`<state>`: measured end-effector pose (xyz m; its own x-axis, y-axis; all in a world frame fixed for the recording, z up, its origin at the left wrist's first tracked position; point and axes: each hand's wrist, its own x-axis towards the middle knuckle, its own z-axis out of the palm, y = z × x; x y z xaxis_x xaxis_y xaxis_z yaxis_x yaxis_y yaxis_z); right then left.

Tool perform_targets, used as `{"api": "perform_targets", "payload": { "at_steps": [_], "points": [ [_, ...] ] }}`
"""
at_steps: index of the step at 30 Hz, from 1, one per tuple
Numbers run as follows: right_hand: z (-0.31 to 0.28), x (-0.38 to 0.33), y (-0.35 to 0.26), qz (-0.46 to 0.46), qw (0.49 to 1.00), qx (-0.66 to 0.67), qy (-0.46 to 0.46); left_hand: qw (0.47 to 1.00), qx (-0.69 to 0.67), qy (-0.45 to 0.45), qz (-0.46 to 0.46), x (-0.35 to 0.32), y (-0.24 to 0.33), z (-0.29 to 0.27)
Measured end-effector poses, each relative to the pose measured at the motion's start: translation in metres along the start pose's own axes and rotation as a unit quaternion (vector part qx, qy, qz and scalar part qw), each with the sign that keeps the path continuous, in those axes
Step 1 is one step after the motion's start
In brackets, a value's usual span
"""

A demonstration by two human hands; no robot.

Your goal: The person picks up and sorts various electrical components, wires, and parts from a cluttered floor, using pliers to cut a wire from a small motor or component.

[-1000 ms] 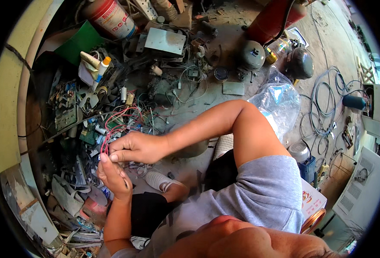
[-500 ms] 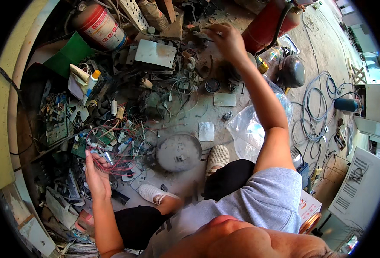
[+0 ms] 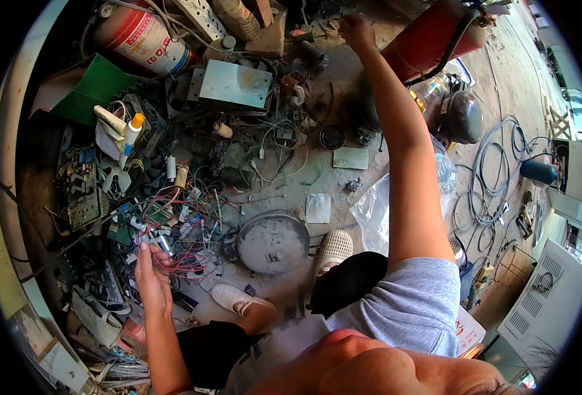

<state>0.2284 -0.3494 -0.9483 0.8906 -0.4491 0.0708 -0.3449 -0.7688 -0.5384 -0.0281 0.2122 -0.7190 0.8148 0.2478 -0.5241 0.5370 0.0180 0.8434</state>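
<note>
A small cylindrical component trailing thin red wires sits at the fingertips of the left hand, low on the left above a heap of circuit boards; the fingers are loosely spread, palm up, cradling it. Just beside it lies a round grey metal housing; a white shoe rests near. The right hand is stretched far out near a red cylinder; fingers curled together, grip uncertain.
</note>
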Motion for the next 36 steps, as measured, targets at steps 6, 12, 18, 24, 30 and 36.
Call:
{"api": "perform_targets", "payload": {
  "at_steps": [6,12,18,24,30,36],
  "points": [
    [0.061,-0.001,0.011,-0.026,0.996,-0.067,-0.053,1.000,0.005,0.005,-0.018,0.008,-0.002,-0.002],
    [0.099,-0.006,0.021,-0.019,0.967,-0.133,-0.218,0.999,0.016,0.019,-0.043,0.012,-0.008,-0.004],
    [0.086,-0.001,0.023,0.035,0.984,0.170,-0.048,0.998,0.015,0.031,-0.054,0.014,-0.007,-0.004],
    [0.092,-0.033,0.008,-0.017,0.950,-0.194,-0.243,0.997,0.031,0.033,-0.061,0.012,-0.009,-0.005],
    [0.089,-0.047,0.007,0.091,0.977,0.049,-0.186,0.998,0.027,0.012,-0.054,0.012,-0.006,-0.005],
    [0.103,-0.052,0.016,0.156,0.850,0.452,-0.221,0.998,0.026,0.013,-0.056,0.008,-0.008,-0.012]
  ]
}}
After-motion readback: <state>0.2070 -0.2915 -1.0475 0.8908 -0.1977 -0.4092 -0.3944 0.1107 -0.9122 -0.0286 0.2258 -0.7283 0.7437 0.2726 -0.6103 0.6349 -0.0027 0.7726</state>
